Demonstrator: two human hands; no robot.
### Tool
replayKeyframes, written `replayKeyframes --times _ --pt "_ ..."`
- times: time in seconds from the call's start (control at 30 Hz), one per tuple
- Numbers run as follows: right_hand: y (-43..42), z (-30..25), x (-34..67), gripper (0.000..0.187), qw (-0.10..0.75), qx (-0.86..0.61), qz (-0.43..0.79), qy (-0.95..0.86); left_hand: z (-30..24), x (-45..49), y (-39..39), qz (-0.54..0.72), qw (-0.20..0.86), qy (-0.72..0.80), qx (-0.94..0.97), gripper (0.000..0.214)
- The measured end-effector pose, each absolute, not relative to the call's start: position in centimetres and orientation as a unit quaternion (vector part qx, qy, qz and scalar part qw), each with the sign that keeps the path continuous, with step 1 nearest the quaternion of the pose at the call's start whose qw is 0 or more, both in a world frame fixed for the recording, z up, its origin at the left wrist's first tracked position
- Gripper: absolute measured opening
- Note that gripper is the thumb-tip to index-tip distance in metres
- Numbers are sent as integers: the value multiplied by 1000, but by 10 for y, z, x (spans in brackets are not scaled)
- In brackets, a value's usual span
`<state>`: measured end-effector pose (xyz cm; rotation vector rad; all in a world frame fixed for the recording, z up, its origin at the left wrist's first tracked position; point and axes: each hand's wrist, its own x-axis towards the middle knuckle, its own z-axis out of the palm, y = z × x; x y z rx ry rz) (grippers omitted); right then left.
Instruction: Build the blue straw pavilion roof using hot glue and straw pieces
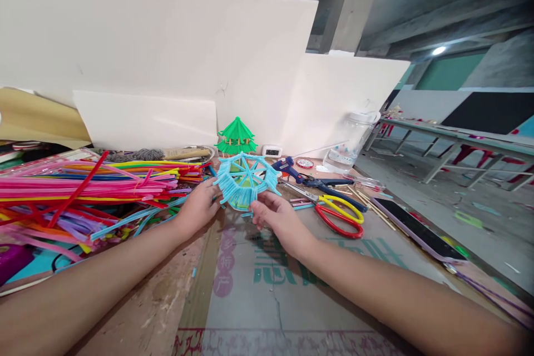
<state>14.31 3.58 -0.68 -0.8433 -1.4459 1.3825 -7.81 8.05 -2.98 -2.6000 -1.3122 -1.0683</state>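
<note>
Between my two hands is a light-blue pipe-cleaner frame, shaped like a little roof, with spokes meeting at a hub and fringed sides. My left hand grips its left edge, the fingertips partly hidden behind it. At the lower right edge, my right hand pinches it between thumb and fingers. Just behind stands a green tiered pagoda roof model, its lower part covered by the blue piece.
Bundled colourful pipe cleaners heap up on the left. To the right lie red-and-yellow-handled scissors, pliers, a blue glue gun, a phone and thin sticks. A clear plastic jar and small digital clock stand behind, before white boards.
</note>
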Motion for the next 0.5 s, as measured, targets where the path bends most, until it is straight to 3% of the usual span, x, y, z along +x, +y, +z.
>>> replayKeyframes --times 0.23,0.5 --pt "27 -15 141 37 468 -329 490 -658 -27 -83 75 -450 20 -410 -793 23" --pt "19 -11 142 36 436 -340 460 -695 -30 -81 76 -464 -40 -423 -778 24"
